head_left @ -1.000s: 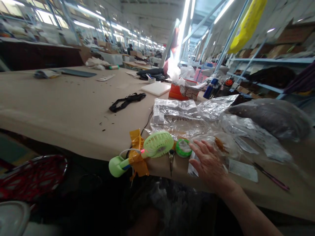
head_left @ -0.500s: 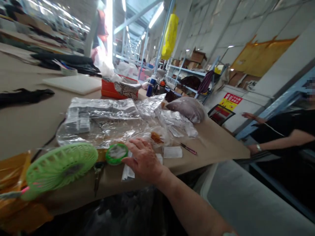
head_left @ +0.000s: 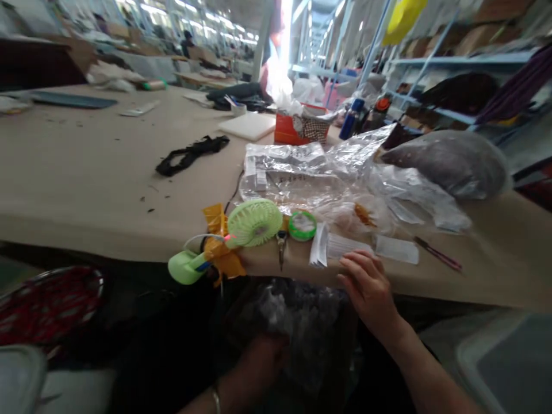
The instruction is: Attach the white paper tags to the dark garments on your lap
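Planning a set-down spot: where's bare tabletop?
Bare: the table between the black strip and front edge, bar a few scraps; also right of the pink-handled tool, in front of the grey bag. Crowded: green fan across to that tool, with papers and the right hand at the edge, clear plastic behind.

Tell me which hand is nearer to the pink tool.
Right. The right hand is at the table's edge, left of the pink tool and apart from it; the left hand is farther left, below the edge.
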